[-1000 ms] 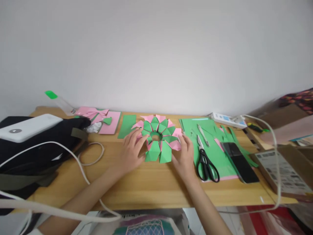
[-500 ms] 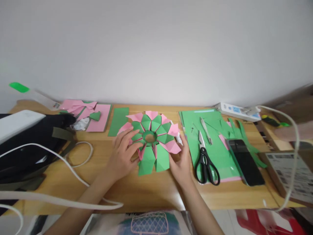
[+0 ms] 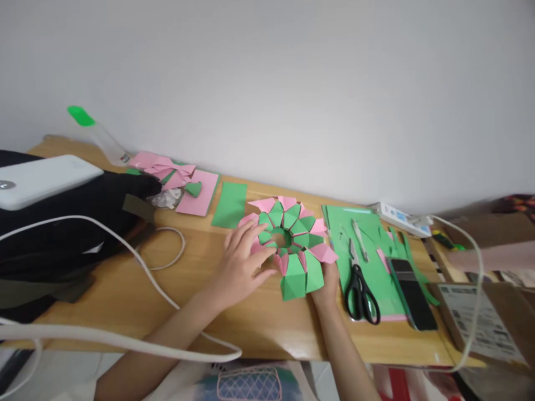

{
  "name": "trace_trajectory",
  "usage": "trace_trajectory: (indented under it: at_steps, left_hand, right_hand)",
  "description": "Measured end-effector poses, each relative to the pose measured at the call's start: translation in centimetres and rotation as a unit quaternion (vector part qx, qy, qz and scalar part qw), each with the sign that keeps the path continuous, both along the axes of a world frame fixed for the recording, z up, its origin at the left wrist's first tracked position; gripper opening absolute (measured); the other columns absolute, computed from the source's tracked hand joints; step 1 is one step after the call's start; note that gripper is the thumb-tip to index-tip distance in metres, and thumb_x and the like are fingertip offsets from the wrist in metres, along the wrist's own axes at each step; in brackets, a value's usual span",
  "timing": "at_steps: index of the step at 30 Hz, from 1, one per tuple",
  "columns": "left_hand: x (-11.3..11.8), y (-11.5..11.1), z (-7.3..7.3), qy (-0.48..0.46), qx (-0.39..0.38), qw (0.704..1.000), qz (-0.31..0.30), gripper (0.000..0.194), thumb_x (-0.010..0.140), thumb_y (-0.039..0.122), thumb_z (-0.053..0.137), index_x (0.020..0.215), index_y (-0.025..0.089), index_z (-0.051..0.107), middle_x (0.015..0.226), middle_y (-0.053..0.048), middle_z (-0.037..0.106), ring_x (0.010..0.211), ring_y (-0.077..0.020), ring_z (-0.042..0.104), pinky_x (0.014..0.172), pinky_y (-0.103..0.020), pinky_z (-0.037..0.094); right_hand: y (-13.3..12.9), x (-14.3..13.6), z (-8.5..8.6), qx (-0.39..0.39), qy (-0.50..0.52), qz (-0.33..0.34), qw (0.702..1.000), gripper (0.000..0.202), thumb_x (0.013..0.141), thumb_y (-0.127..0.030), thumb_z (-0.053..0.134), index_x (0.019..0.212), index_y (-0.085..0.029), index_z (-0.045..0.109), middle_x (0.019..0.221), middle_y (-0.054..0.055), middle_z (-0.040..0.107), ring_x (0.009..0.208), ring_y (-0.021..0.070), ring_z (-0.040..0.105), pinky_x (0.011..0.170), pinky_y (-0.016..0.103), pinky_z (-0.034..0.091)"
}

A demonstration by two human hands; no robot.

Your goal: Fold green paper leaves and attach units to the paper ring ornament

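A ring of folded green and pink paper pieces (image 3: 293, 274) is held above the wooden table, with a round hole at its centre. Two green flaps stick out at its near side. My left hand (image 3: 244, 262) touches the ring's left side, fingers spread over the pink and green folds. From below, my right hand (image 3: 328, 284) supports the right side; its fingers are hidden behind the paper.
Black scissors (image 3: 361, 295), a cutter (image 3: 360, 239) and a phone (image 3: 413, 295) lie on green sheets (image 3: 343, 223) at right. Pink paper (image 3: 200, 203) and a green sheet (image 3: 230, 204) lie at back left. White cables (image 3: 125, 245) cross the left side.
The camera view has turned, shifting the scene. My right hand has slipped further under the ring, and its fingers no longer show. The fingers of my left hand are more spread.
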State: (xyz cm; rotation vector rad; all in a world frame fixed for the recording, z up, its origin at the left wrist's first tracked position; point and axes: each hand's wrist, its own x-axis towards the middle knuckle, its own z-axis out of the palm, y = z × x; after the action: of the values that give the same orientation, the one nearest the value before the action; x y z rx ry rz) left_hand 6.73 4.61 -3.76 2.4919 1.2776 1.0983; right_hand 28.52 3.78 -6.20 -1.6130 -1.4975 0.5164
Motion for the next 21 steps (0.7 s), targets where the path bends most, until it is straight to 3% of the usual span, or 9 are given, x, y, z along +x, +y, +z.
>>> trace_trajectory:
  at_steps: [6, 9, 12, 15, 18, 21]
  left_hand:
    - [0.2, -0.1, -0.3, -0.009, -0.007, 1.0, -0.001, 0.015, 0.087, 0.026, 0.066, 0.1, 0.021, 0.071, 0.134, -0.016, 0.055, 0.132, -0.0349, 0.044, 0.104, -0.056, 0.04]
    - [0.2, 0.0, -0.4, -0.018, -0.005, 1.0, -0.001, 0.015, 0.088, 0.024, 0.065, 0.101, 0.021, 0.07, 0.132, -0.015, 0.056, 0.13, -0.034, 0.045, 0.103, -0.055, 0.041]
    - [0.3, 0.0, -0.5, -0.03, -0.002, 1.0, -0.003, 0.014, 0.088, 0.021, 0.064, 0.1, 0.02, 0.07, 0.129, -0.015, 0.058, 0.129, -0.0334, 0.046, 0.102, -0.054, 0.042]
    - [0.4, 0.0, -0.4, -0.04, 0.008, 0.999, -0.003, 0.012, 0.088, 0.019, 0.064, 0.099, 0.02, 0.069, 0.127, -0.014, 0.06, 0.128, -0.0329, 0.048, 0.101, -0.054, 0.042]
    - [0.4, 0.1, -0.4, -0.046, 0.015, 0.999, -0.01, 0.014, 0.087, 0.016, 0.066, 0.1, 0.019, 0.069, 0.127, -0.016, 0.058, 0.128, -0.0336, 0.048, 0.101, -0.054, 0.042]
    - [0.4, 0.0, -0.3, -0.047, 0.016, 0.999, -0.015, 0.017, 0.085, 0.014, 0.067, 0.101, 0.019, 0.068, 0.128, -0.016, 0.056, 0.128, -0.0343, 0.047, 0.1, -0.055, 0.041]
  right_hand:
    - [-1.0, 0.3, -0.5, -0.012, 0.037, -0.057, 0.998, 0.045, 0.072, -0.04, 0.068, 0.112, -0.02, 0.069, 0.118, 0.013, 0.071, 0.111, 0.036, 0.063, 0.093, 0.052, 0.05]
    - [-0.8, 1.4, 0.1, -0.047, 0.076, -0.083, 0.993, 0.04, 0.075, -0.04, 0.062, 0.106, -0.017, 0.071, 0.102, 0.014, 0.076, 0.095, 0.0325, 0.069, 0.08, 0.047, 0.055]
    - [0.4, 2.9, 2.2, -0.115, 0.106, -0.071, 0.985, 0.044, 0.081, -0.046, 0.048, 0.096, -0.015, 0.074, 0.087, 0.013, 0.076, 0.077, 0.0265, 0.071, 0.067, 0.039, 0.057]
    - [2.3, 4.1, 5.0, -0.22, 0.098, -0.007, 0.97, 0.043, 0.077, -0.052, 0.05, 0.075, -0.017, 0.074, 0.072, 0.011, 0.074, 0.061, 0.0221, 0.068, 0.054, 0.033, 0.054]
    - [4.1, 4.1, 7.1, -0.317, 0.042, 0.047, 0.947, 0.029, 0.065, -0.043, 0.068, 0.054, -0.016, 0.068, 0.049, 0.005, 0.063, 0.046, 0.0164, 0.058, 0.043, 0.025, 0.042]
    - [5.3, 3.5, 7.8, -0.345, -0.026, 0.063, 0.936, 0.027, 0.059, -0.03, 0.067, 0.04, -0.018, 0.054, 0.039, -0.001, 0.053, 0.04, 0.0104, 0.046, 0.04, 0.022, 0.028]
